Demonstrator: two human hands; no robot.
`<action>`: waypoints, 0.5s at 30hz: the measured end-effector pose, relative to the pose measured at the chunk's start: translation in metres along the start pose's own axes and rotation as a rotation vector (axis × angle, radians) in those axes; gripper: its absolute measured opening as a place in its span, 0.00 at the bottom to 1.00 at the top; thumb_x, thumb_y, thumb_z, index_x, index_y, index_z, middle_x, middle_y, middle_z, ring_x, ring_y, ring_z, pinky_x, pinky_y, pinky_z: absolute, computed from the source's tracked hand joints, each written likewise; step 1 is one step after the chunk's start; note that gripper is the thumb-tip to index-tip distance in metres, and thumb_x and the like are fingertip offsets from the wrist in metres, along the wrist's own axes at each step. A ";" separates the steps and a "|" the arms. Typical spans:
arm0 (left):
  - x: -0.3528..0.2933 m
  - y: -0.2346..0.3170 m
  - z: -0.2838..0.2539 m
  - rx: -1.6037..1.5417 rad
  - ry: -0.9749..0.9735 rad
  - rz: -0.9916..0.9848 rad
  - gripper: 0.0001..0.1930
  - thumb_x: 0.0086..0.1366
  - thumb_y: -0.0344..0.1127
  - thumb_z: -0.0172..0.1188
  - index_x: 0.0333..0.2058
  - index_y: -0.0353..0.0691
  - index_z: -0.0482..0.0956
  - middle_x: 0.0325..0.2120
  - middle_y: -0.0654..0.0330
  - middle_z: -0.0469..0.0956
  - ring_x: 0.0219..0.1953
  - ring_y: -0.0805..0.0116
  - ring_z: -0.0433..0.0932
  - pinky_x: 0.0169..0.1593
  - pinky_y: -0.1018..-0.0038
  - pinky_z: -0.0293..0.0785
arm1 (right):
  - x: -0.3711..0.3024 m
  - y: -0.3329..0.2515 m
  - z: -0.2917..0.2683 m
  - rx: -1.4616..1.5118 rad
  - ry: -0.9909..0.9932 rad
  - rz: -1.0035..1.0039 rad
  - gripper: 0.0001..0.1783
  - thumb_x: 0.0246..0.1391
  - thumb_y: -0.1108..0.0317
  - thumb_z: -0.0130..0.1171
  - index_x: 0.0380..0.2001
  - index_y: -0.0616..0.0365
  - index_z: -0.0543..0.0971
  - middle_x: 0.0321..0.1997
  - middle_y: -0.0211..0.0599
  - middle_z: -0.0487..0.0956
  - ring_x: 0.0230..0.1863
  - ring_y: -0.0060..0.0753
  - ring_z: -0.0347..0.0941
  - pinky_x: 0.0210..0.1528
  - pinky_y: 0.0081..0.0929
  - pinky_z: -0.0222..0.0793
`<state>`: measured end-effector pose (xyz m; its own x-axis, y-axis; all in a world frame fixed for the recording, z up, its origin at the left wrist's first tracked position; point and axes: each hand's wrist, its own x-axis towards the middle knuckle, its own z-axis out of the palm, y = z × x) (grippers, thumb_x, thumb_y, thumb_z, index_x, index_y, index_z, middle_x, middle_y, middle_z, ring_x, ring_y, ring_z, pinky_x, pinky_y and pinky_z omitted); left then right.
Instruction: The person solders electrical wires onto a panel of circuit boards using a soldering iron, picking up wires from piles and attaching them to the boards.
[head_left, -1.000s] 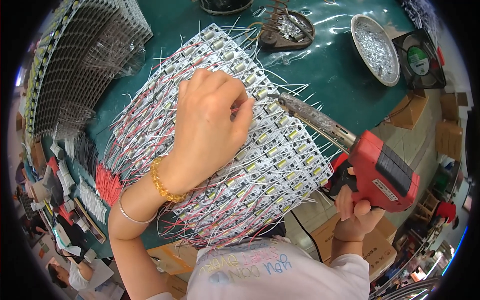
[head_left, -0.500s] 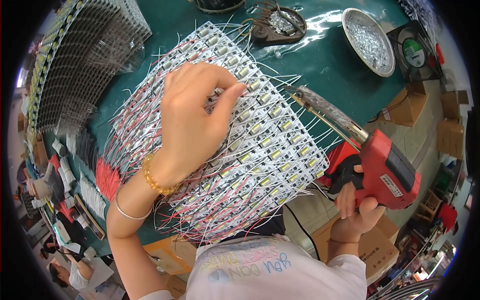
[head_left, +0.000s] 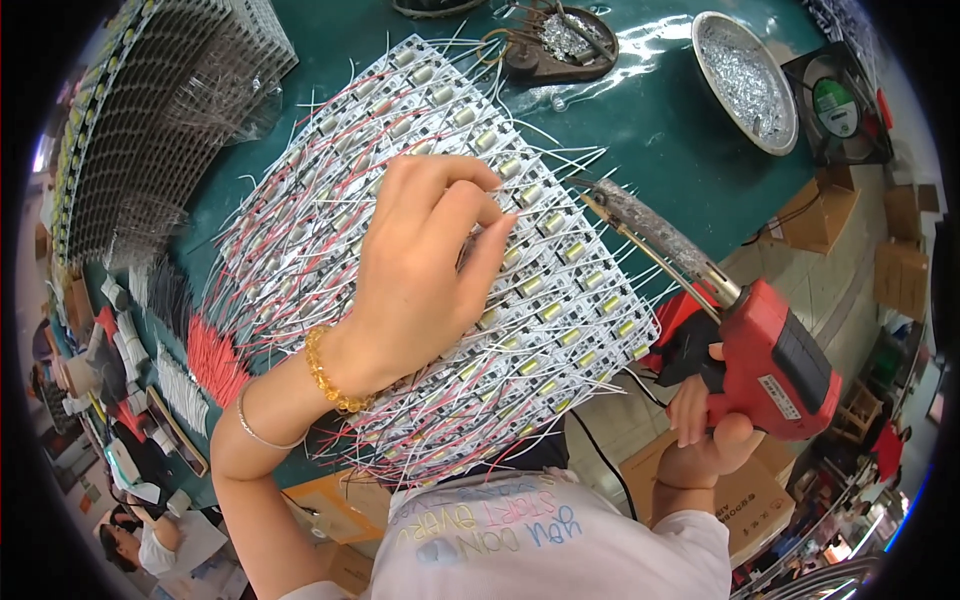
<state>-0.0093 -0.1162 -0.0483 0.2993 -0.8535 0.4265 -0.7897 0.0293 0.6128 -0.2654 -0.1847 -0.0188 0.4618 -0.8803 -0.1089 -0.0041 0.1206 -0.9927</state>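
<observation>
A large white panel of circuit boards (head_left: 575,335) lies before me, with rows of yellowish LED chips and many thin red and white wires. My left hand (head_left: 425,270) is over its middle, thumb and fingers pinched together near the right side. Thin white wires pass by those fingertips; what is pinched is too small to make out. My right hand (head_left: 705,435) is wrapped around the handle of a red and black soldering gun (head_left: 770,365). The gun's metal tip points up and left, close to the panel's right edge, with a thin brass-coloured tube alongside.
On the green table (head_left: 660,110) stand a dark holder (head_left: 530,62) with metal scraps and an oval metal dish (head_left: 700,75) of silvery bits. A stack of board panels (head_left: 150,120) rises at left, near bundles of red wires (head_left: 215,365). A cardboard box (head_left: 745,500) sits below right.
My left hand has moved right and slightly nearer to me across the panel, its fingertips still together. The soldering gun has shifted slightly in my right hand's grip.
</observation>
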 end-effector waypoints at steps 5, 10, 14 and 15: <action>0.002 0.001 0.003 0.071 0.008 -0.013 0.07 0.49 0.22 0.64 0.24 0.35 0.74 0.29 0.58 0.76 0.33 0.60 0.71 0.37 0.69 0.68 | -0.008 0.016 -0.008 -0.020 0.070 0.050 0.45 0.41 0.36 0.61 0.41 0.74 0.68 0.07 0.24 0.62 0.06 0.17 0.57 0.10 0.15 0.52; 0.001 -0.002 0.007 0.109 0.022 0.029 0.06 0.48 0.23 0.61 0.25 0.36 0.73 0.28 0.59 0.72 0.33 0.59 0.69 0.36 0.67 0.65 | -0.003 0.009 -0.001 0.013 0.035 0.110 0.41 0.41 0.39 0.63 0.40 0.72 0.68 0.07 0.24 0.63 0.07 0.16 0.57 0.10 0.16 0.53; 0.002 -0.001 0.006 0.116 0.016 0.024 0.06 0.47 0.23 0.61 0.25 0.36 0.73 0.28 0.59 0.72 0.33 0.59 0.69 0.36 0.66 0.65 | -0.005 0.023 -0.027 -0.114 -0.095 0.031 0.40 0.40 0.42 0.66 0.39 0.71 0.69 0.08 0.24 0.63 0.07 0.17 0.58 0.10 0.16 0.53; 0.002 -0.001 0.006 0.117 0.019 0.024 0.06 0.47 0.23 0.61 0.25 0.36 0.73 0.28 0.59 0.72 0.33 0.59 0.69 0.36 0.66 0.65 | -0.006 0.024 -0.029 -0.113 -0.095 0.032 0.40 0.40 0.42 0.66 0.39 0.71 0.69 0.08 0.24 0.63 0.07 0.17 0.58 0.10 0.16 0.53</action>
<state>-0.0112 -0.1210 -0.0522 0.2889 -0.8431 0.4536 -0.8536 -0.0124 0.5207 -0.2937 -0.1894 -0.0432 0.5419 -0.8286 -0.1406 -0.1173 0.0911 -0.9889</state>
